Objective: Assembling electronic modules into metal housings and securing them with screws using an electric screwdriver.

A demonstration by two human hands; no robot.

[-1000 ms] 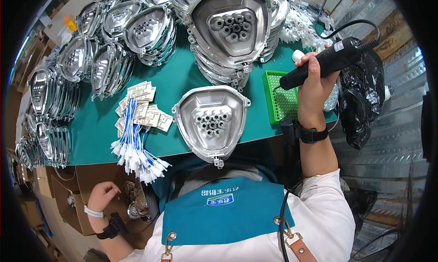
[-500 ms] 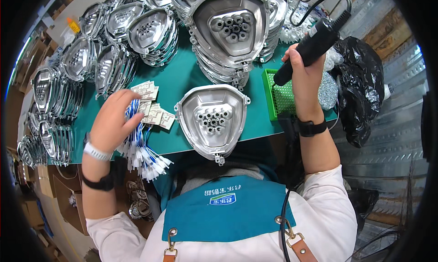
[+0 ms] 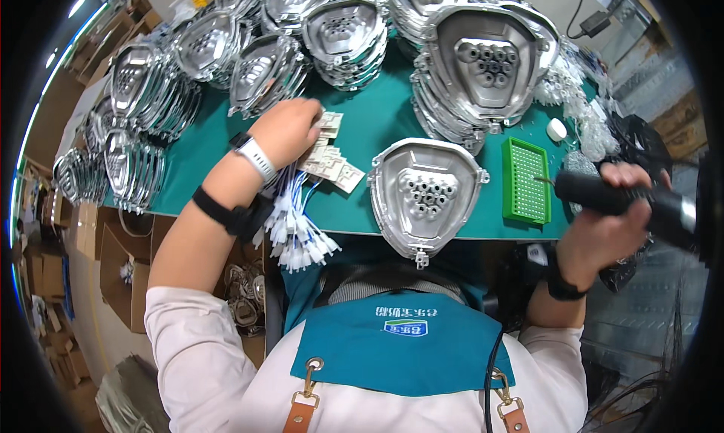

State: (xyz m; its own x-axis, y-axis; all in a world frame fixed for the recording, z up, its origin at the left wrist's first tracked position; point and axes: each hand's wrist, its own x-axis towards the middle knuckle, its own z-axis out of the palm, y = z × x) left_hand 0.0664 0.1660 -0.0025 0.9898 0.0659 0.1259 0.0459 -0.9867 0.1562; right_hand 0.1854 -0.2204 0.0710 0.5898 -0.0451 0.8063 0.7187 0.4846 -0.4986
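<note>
My left hand rests at the far left edge of a pile of small pale circuit boards. Its fingers are curled, and their tips and anything between them are hidden. Blue and white wires with white connectors hang from the boards over the table's front edge. My right hand is wrapped round a black electric screwdriver, whose thin bit points left over the green perforated tray. Between my hands lies a silver metal lamp housing with a cluster of round holes, overhanging the table's front edge.
Stacks of similar housings stand along the back and left of the green table. A small white cap and clear plastic bits lie behind the tray. A black plastic bag is at the right.
The view has shifted left, so the table sits further right. My left hand has closed down onto the boards. My right hand has lowered the screwdriver, tipping it nearly level beside the tray.
</note>
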